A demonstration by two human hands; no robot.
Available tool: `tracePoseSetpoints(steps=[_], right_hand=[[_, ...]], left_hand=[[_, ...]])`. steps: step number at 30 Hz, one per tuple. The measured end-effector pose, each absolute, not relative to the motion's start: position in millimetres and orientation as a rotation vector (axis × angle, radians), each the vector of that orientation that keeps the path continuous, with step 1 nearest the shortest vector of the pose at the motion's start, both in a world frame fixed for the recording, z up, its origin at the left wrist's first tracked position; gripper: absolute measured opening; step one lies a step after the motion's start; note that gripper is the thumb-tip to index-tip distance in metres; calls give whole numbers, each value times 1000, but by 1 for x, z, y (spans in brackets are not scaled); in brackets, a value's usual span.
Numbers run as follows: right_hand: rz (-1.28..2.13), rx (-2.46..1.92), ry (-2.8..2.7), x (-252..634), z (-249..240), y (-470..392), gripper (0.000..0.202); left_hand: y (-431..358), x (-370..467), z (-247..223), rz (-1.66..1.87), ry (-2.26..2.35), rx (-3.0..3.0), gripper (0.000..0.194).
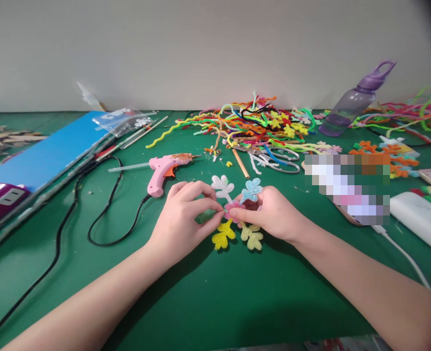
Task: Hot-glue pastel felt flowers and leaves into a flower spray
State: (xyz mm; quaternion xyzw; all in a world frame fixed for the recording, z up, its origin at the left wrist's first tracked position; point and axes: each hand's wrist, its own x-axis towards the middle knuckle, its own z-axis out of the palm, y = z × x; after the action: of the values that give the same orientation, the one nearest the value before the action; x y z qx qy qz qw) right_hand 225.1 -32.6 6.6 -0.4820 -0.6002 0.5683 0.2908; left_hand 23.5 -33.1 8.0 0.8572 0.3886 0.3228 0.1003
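Between my hands is a pipe-cleaner flower ornament with a pink centre (230,209). Around that centre sit leaf-like pieces: a white one (223,188), a light blue one (251,189), a yellow one (223,236) and a pale cream one (252,237). My right hand (274,214) grips the ornament, its thumb pressed on the pink middle and its other fingers hidden behind. Thumb and forefinger of my left hand (189,214) pinch at the left side of the centre. A green fuzzy piece (205,216) shows between those fingers, partly covered.
A pink hot glue gun (160,173) lies left of my hands, its black cord (106,243) looping nearby. Behind are piled pipe cleaners (244,122) and scissors (281,161). A purple bottle (350,107), a phone (347,190) and a white power bank (422,217) stand right; a blue board (58,151) lies left.
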Motion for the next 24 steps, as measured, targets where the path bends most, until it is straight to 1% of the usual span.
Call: tracePoseSetpoints(steps=[5,9,12,13,17,18,20,22,24], right_hand=[[1545,-1291,-1574,225,7,-31,25],[1530,-1363,-1582,227,6,-29,30],[1502,-1398,-1541,228,6,-28,35],[1486,-1393,-1511,227,6,-28,35],[1479,-1314,-1396,225,6,-27,35],[1498,-1294,-1381,225,6,-26,36],[1529,-1276,-1368,225,5,-26,38],[1532,-1281,-1367,226,4,-26,38],[1529,-1289,-1365,226,3,-27,37]], left_hand=[[-33,23,8,963,1152,2576,9],[-32,20,7,1023,1159,2592,9],[-30,18,5,1081,1160,2499,6],[-29,17,5,1099,1179,2445,8],[-25,17,6,1136,1315,2049,34],[-25,16,6,1102,1325,1927,36],[-23,16,8,984,1301,1721,33],[-22,16,9,883,1254,1595,30],[-21,17,9,855,1205,1525,29]])
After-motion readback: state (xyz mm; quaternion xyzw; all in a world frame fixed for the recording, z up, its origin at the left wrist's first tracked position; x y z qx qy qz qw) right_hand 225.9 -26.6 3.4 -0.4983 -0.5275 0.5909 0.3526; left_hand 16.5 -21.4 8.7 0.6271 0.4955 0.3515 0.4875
